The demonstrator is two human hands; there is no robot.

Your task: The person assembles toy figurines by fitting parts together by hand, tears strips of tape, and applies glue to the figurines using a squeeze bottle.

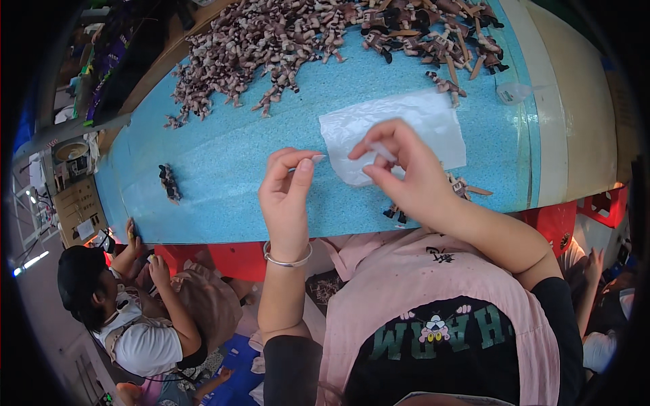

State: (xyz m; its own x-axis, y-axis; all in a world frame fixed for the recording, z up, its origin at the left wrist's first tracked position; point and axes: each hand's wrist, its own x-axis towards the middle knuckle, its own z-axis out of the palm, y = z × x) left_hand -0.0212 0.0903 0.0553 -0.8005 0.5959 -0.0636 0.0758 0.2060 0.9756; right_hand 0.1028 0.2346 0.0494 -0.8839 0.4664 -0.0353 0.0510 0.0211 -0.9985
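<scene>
My left hand (287,193) is raised over the blue table (223,172), thumb and index finger pinched on a tiny whitish piece (318,158). To its right, my right hand (407,166) has its fingers curled round a small, pale translucent piece (383,151); its kind cannot be made out. Beneath the right hand lies a crinkled white sheet (433,122). Partly hidden by my right hand and forearm, a small figurine (460,187) with brown parts lies near the table's front edge. Dark figurine boots (395,214) show just below that hand.
A large heap of small brownish figurines (250,51) covers the far side. Darker figurines (426,30) lie at the far right, near a small translucent bottle (513,93). One figurine (169,183) stands apart at the left. Another person (145,331) works at the left end.
</scene>
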